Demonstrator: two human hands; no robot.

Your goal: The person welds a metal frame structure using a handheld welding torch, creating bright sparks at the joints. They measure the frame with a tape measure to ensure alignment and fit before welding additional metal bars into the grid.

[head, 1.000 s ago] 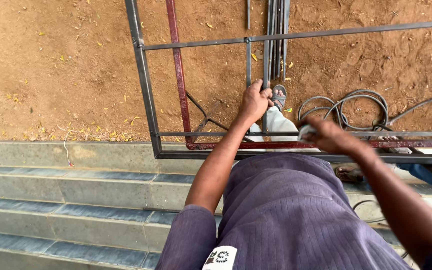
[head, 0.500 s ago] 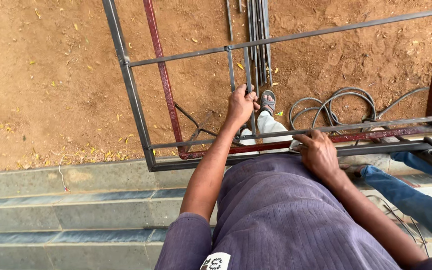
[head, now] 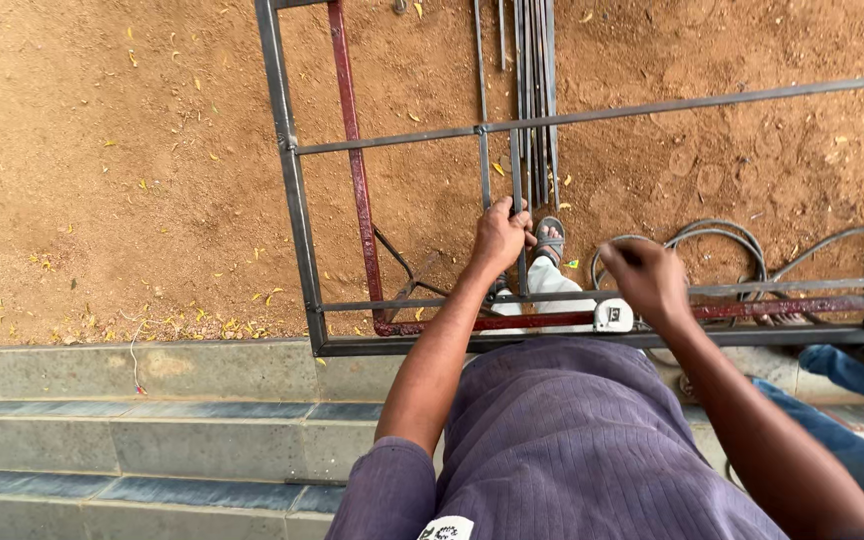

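Observation:
A grey steel grille frame (head: 294, 210) leans out over the sandy ground, its bottom rail at the edge of the top step. My left hand (head: 500, 238) is closed around a thin upright bar (head: 482, 165) of the frame, just above the bottom rails. My right hand (head: 647, 282) hovers over the bottom rail (head: 782, 288) with its fingers curled together; whether it holds anything is hidden. A small white case (head: 612, 316) sits on the rail just below that hand. My foot in a grey sandal (head: 549, 240) shows through the frame.
A bundle of thin steel rods (head: 534, 90) lies on the sand beyond the frame. A rust-red bar (head: 352, 160) runs beside the left upright. Coiled cable (head: 727, 238) lies at the right. Another person's blue-trousered leg (head: 847, 372) is at lower right. Tiled steps (head: 152, 430) run below.
My right hand has lifted off the bottom rail and now hovers just above it. My left hand keeps its hold on the upright bar. The view has shifted a little to the left.

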